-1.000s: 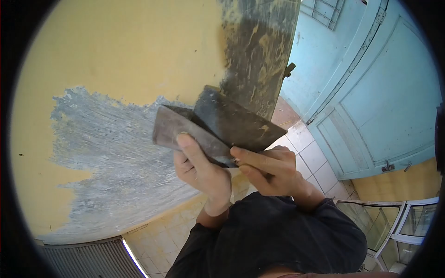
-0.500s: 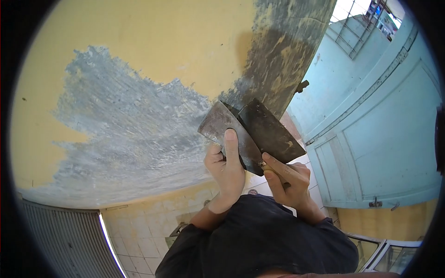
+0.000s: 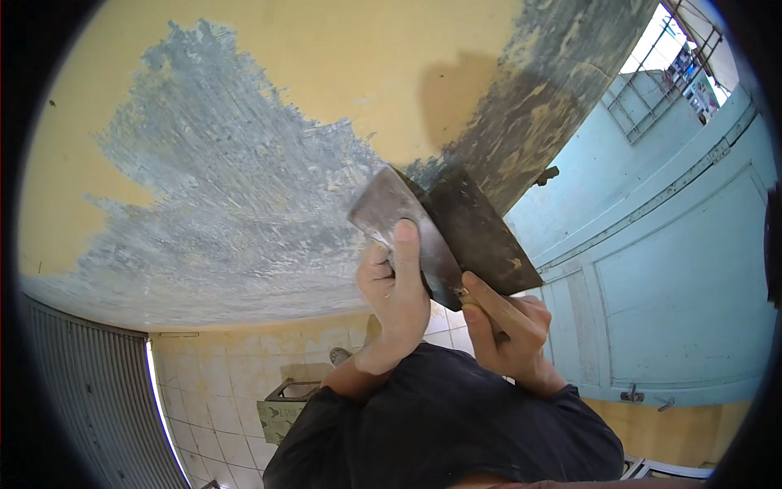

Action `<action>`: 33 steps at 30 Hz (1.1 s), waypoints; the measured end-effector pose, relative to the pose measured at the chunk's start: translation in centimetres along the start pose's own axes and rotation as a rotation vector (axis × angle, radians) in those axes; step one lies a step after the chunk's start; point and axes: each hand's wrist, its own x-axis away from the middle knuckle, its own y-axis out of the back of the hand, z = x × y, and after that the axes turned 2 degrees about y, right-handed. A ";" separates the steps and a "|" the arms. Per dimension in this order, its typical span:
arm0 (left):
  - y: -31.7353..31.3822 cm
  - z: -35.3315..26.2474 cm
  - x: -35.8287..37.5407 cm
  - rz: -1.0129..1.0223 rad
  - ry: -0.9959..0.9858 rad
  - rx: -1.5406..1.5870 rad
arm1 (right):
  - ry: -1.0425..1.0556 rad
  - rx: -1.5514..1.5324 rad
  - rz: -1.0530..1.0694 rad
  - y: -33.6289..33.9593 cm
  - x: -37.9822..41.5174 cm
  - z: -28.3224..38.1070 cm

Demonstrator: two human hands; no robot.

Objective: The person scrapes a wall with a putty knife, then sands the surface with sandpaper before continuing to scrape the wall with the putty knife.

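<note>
Two putty knives are held together in front of my chest. My left hand point(image 3: 395, 306) is closed on the lighter grey putty knife point(image 3: 389, 200), its thumb pressed flat on the metal. Beside it, overlapping its right edge, is the darker putty knife point(image 3: 482, 232), with a few pale smears near its lower corner. My right hand point(image 3: 511, 330) wraps round its handle, index finger stretched toward the blades. Most of that handle is hidden by the fingers. Behind the blades rises a yellow wall point(image 3: 342, 57) with a broad patch of grey skim coat point(image 3: 220, 163).
A darker grey coated strip point(image 3: 562, 90) runs along the wall's right edge. To the right stands a light blue door point(image 3: 676, 285) with a bolt point(image 3: 632, 394). Below left are a tiled floor point(image 3: 212, 407), a green box point(image 3: 281, 417) and a corrugated shutter point(image 3: 90, 391).
My view has shifted, so the wall patch sits higher and the door farther right and lower. More of the green box shows. Both hands keep their grip with the blades together.
</note>
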 end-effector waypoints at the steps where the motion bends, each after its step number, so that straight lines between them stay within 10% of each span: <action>1: 0.1 0.8 0.3 0.020 0.019 0.012 | -0.041 0.014 0.004 0.2 0.5 0.0; 33: -1.3 0.1 0.5 0.026 0.015 -0.107 | -0.131 0.054 -0.027 0.9 0.5 0.9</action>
